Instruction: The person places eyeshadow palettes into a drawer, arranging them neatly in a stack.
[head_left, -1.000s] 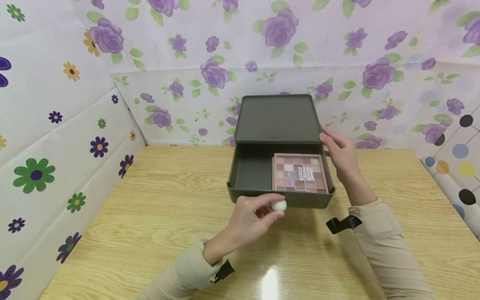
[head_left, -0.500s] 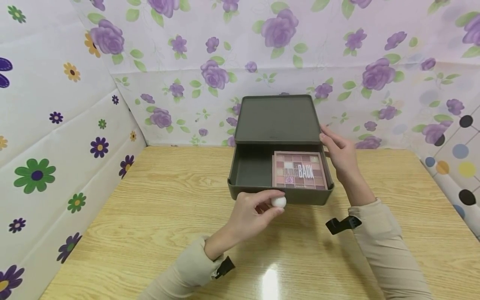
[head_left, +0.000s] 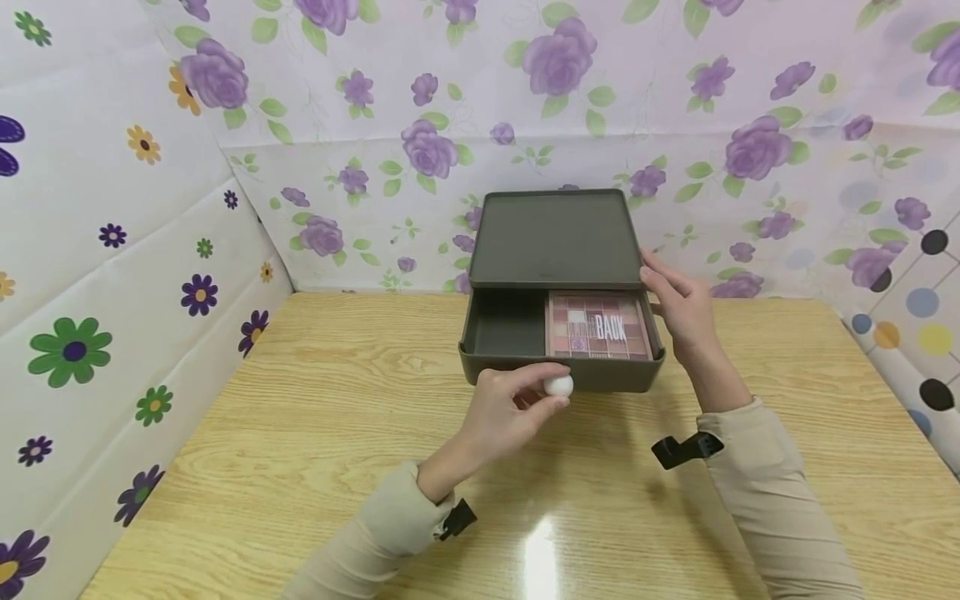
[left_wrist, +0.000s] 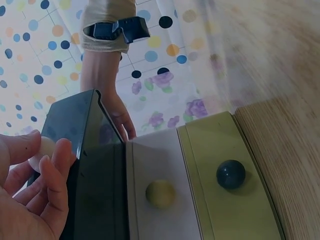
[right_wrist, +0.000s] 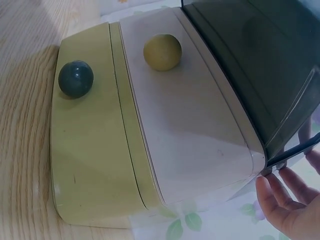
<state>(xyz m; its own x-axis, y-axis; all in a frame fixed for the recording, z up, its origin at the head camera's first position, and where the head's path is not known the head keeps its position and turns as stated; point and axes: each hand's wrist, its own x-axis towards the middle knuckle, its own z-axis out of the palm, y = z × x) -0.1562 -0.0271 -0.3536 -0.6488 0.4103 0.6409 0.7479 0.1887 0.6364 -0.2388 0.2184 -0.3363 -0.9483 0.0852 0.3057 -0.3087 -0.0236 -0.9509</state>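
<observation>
A small cabinet has a dark grey-green top [head_left: 555, 237], under which a drawer of the same colour [head_left: 607, 377] is partly pulled out. Thumb and fingers of my left hand [head_left: 491, 417] pinch the round white knob [head_left: 558, 385] on the drawer's front. Inside, to the right, lies a pinkish makeup palette [head_left: 596, 327] lettered "BACK", its far edge at the cabinet top's front edge. The drawer's left half shows a bare dark floor. My right hand [head_left: 686, 321] rests against the cabinet's right side, fingers partly hidden behind it; the right wrist view shows fingertips touching its edge.
Beneath are a pale pinkish drawer [right_wrist: 190, 115] with a yellow knob [right_wrist: 162, 52] and a yellow-green drawer [right_wrist: 95, 150] with a dark knob [right_wrist: 76, 79]. The cabinet stands on a wood-grain table [head_left: 337, 417]. Flowered cloth [head_left: 360, 108] hangs behind.
The top drawer has slid inward, away from me, carrying the palette partway toward the cabinet top. My left hand has moved along with the knob. The right hand has stayed in place.
</observation>
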